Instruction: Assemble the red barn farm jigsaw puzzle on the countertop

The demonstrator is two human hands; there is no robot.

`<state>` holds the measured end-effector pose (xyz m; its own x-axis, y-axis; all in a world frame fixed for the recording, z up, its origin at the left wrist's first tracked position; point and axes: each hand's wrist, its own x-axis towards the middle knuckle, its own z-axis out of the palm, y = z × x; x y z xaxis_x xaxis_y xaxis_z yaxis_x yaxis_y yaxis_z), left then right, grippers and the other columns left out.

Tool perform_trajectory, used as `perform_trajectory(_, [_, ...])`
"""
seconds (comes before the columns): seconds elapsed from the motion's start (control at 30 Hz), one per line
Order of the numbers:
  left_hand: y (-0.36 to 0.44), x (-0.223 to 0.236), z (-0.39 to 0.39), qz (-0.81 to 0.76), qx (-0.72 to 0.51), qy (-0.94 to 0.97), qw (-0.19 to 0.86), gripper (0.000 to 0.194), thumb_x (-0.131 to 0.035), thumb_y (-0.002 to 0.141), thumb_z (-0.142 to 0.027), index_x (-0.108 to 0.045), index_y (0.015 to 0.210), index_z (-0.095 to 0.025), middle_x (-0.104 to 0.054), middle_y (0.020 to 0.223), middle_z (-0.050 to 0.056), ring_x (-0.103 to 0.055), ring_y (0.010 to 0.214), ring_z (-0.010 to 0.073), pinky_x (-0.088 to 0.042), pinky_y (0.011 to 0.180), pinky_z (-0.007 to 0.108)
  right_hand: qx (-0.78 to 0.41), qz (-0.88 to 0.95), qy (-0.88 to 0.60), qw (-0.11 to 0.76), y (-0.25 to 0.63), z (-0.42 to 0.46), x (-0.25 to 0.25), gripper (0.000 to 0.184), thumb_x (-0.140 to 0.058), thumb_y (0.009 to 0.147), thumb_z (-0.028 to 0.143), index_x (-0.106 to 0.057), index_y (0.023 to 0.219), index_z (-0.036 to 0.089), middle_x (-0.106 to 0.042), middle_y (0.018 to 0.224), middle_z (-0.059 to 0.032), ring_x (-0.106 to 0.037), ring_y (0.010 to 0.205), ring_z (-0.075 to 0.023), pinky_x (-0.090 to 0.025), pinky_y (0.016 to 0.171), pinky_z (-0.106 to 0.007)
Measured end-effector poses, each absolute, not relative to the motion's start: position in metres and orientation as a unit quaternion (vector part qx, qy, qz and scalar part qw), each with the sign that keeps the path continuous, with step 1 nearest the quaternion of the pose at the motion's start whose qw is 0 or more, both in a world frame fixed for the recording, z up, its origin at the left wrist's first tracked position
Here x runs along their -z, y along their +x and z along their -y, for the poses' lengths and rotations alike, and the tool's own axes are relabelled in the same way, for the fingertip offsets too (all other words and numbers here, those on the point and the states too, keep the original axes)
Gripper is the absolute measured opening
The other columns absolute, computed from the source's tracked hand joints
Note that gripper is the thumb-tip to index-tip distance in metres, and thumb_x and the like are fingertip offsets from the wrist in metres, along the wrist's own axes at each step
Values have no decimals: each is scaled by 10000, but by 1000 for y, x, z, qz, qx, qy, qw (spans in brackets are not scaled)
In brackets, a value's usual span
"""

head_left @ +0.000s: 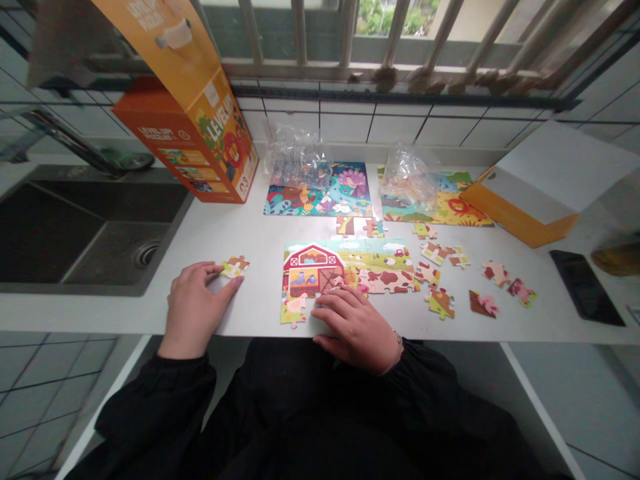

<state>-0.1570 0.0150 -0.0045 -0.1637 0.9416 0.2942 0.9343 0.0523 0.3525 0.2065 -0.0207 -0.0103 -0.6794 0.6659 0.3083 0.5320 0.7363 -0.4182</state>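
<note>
On the counter's left side, my left hand (193, 307) has its index finger and thumb at the edges of a loose jigsaw piece (234, 267) in green, brown and white. A partly joined farm jigsaw puzzle (380, 260) lies in front of me, with a red barn, a cow and a sky strip. My right hand (355, 327) rests palm down at its lower edge, fingers stretched out, covering part of the picture. Left of those fingers, a piece with a white hen (294, 308) forms the lower left corner. Several loose pieces (440, 303) lie to the right.
An orange puzzle box (195, 147) stands at the back left beside a dark sink (100, 247). Plastic bags (300, 157) lie on two other puzzle pictures (320, 200) at the back. To the right are an open orange-and-white box (540, 193) and a black phone (585, 287).
</note>
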Motion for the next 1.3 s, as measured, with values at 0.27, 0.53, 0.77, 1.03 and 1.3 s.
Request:
perform_trajectory(0.27, [-117, -7, -7, -760, -405, 480, 166, 344, -844, 858, -494, -613, 869, -239, -703, 868, 7, -655, 756, 184, -488, 689, 296, -137, 900, -332, 249, 206, 20, 10, 372, -725, 1026, 402, -656, 1346, 225, -726, 1397, -128, -645, 1303, -338, -494, 1185, -565])
perform_trajectory(0.53, [-24, -12, 32, -598, -490, 400, 492, 505, -959, 766, -403, -502, 900, -235, -706, 781, -32, -733, 702, 148, -574, 636, 229, -134, 847, -352, 376, 212, 25, 14, 472, -770, 1014, 355, -609, 1445, 246, -703, 1430, -171, -694, 1301, -329, -624, 1058, -513])
perform_trajectory(0.77, [14, -9, 45, -510, -486, 364, 609, 530, -946, 803, -349, -451, 964, -247, -825, 1047, 52, -836, 960, 204, -665, 829, 297, -137, 808, -374, 435, 209, 27, 17, 450, -774, 1008, 227, -628, 1431, 272, -744, 1359, -146, -754, 1217, -283, -670, 1002, -447])
perform_trajectory(1.03, [-5, -13, 51, -558, -456, 473, 507, 363, -816, 948, -416, -524, 1089, -253, -793, 1014, 33, -806, 910, 189, -648, 794, 296, -137, 812, -377, 425, 209, 26, 16, 408, -773, 1021, 277, -637, 1406, 266, -766, 1349, -140, -763, 1191, -291, -668, 976, -472])
perform_trajectory(1.3, [-52, -12, 28, -496, -289, 815, 77, 156, -695, 1041, -309, -686, 1173, -227, -778, 1257, 102, -721, 1220, 299, -542, 1075, 476, -110, 814, -387, 419, 217, 30, 12, 401, -798, 997, 308, -653, 1367, 255, -793, 1311, -116, -763, 1168, -283, -640, 982, -472])
